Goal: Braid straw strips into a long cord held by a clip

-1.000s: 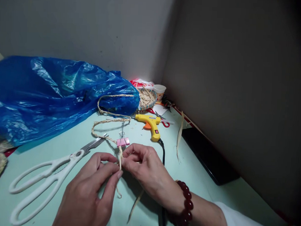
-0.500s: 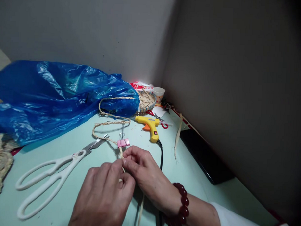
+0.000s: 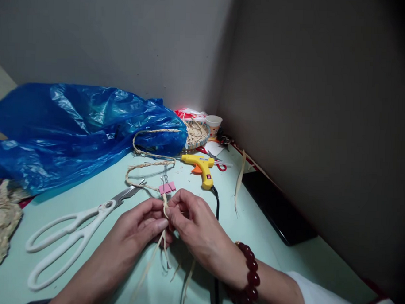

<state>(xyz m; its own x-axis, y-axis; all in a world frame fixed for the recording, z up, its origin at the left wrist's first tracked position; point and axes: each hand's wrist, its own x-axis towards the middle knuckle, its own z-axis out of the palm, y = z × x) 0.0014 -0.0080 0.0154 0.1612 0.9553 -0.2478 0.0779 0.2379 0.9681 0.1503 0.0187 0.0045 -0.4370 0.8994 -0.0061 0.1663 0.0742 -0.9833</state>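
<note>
A thin braided straw cord (image 3: 149, 164) loops over the table and runs into a pink binder clip (image 3: 167, 187). Just below the clip, my left hand (image 3: 138, 227) pinches the cord's pale strands between thumb and fingers. Close against it, my right hand (image 3: 191, 222) grips the same strands from the other side, a dark red bead bracelet (image 3: 248, 275) on its wrist. Loose straw strands (image 3: 162, 239) hang down from under my fingertips toward the table's near edge. Parts of the strands are hidden inside both hands.
White-handled scissors (image 3: 87, 223) lie open on the left. Beyond my right hand is a yellow glue gun (image 3: 203, 167), its black cord (image 3: 217, 210) passing beneath my arm. A blue plastic bag (image 3: 77, 130), woven basket (image 3: 199, 143), paper cup (image 3: 213, 125) and black phone-like slab (image 3: 280, 210) surround the work.
My left hand has turned from back-up to thumb-up and shifted slightly left, exposing the strands. The clip has tilted and risen slightly. My right hand stays near the same spot.
</note>
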